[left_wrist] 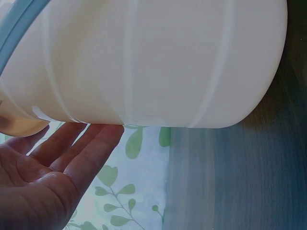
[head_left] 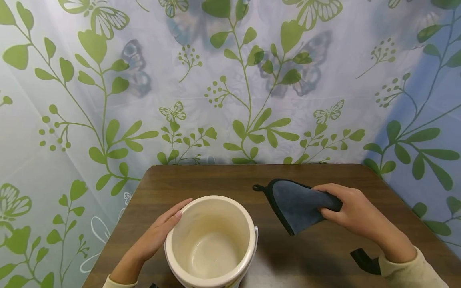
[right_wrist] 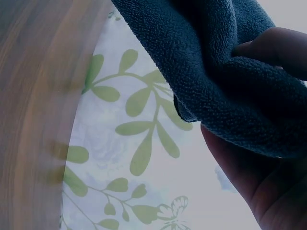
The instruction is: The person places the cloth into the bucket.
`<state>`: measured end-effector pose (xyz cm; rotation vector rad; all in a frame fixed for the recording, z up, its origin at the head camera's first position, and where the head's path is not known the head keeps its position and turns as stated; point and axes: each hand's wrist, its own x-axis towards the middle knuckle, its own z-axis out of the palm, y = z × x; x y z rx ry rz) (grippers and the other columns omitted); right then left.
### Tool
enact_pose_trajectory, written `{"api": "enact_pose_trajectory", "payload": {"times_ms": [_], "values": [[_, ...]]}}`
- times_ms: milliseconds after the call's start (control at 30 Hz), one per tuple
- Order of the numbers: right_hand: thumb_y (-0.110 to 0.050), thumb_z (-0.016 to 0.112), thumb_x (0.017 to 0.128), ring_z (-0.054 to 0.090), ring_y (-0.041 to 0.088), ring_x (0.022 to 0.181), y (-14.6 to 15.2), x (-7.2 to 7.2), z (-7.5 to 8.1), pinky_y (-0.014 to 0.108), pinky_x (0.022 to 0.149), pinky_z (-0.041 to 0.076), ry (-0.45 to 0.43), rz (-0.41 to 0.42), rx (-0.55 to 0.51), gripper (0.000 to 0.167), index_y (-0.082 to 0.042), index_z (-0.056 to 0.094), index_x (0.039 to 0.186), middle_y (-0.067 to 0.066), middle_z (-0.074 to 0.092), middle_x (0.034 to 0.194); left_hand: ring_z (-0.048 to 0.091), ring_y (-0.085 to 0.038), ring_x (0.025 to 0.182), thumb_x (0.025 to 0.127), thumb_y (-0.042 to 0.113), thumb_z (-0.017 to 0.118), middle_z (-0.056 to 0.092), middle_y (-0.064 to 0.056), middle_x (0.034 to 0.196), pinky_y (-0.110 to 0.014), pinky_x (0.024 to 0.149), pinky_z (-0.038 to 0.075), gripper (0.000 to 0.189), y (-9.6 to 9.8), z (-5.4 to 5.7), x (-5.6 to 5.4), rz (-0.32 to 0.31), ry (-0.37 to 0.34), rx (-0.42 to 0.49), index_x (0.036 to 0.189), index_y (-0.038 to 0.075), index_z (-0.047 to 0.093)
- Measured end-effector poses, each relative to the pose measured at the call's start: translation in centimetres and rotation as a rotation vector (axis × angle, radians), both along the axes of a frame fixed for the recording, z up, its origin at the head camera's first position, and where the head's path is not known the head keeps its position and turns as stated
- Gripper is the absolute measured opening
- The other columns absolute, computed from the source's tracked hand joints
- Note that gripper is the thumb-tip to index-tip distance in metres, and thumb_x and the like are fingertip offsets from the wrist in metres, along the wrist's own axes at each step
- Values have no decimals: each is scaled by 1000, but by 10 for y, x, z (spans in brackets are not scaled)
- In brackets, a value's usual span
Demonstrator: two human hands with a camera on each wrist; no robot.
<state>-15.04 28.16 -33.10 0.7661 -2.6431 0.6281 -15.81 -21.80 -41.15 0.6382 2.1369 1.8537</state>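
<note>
A cream bucket (head_left: 212, 203) stands upright on the wooden table, its inside facing me with nothing visible in it. Against its left side, near the rim, rests my left hand (head_left: 158, 232). The left wrist view shows fairly straight fingers (left_wrist: 96, 148) touching the outer wall of the bucket (left_wrist: 163, 62). To the right of the bucket, my right hand (head_left: 354, 208) grips a folded blue-grey cloth (head_left: 295, 204) with black edging and a small hanging loop, held above the table. Close up, the cloth (right_wrist: 192, 62) looks fluffy and bunched between thumb and fingers.
The brown table (head_left: 201, 178) runs back to a curtain (head_left: 201, 112) printed with green leaves and butterflies. A bucket handle (head_left: 256, 240) hangs at the right side. Near my right sleeve is a black curved piece (head_left: 365, 262).
</note>
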Motion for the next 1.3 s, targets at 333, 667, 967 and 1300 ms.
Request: {"api": "enact_pose_trajectory", "payload": {"times_ms": [333,667,967,1300], "values": [[-3,88,77,67,9,84,-4,-3,3,30,64,53,43,34,-6,52,-11,68,124,5,71,113,51,-12,130,113,24,35,34,-19,159,-26,98,47,49,-1,2,1,4,27,-5,159,8,33],[-1,87,76,66,8,84,-6,-3,7,29,63,53,47,51,-1,52,-10,67,124,5,71,113,50,-10,130,113,22,35,33,-20,159,-25,99,46,49,-1,3,1,-5,42,5,158,4,32],[0,87,75,66,7,83,-7,-4,10,28,63,53,66,70,0,53,-10,67,124,5,71,112,50,-10,130,113,23,36,34,-19,159,-24,98,45,49,-1,4,1,9,36,-11,158,7,34],[0,87,75,65,7,85,-9,-4,12,29,63,52,68,81,2,54,-11,67,125,4,70,112,49,-9,131,113,24,35,33,-19,160,-25,99,45,50,-1,4,1,2,28,-10,159,4,32]]}}
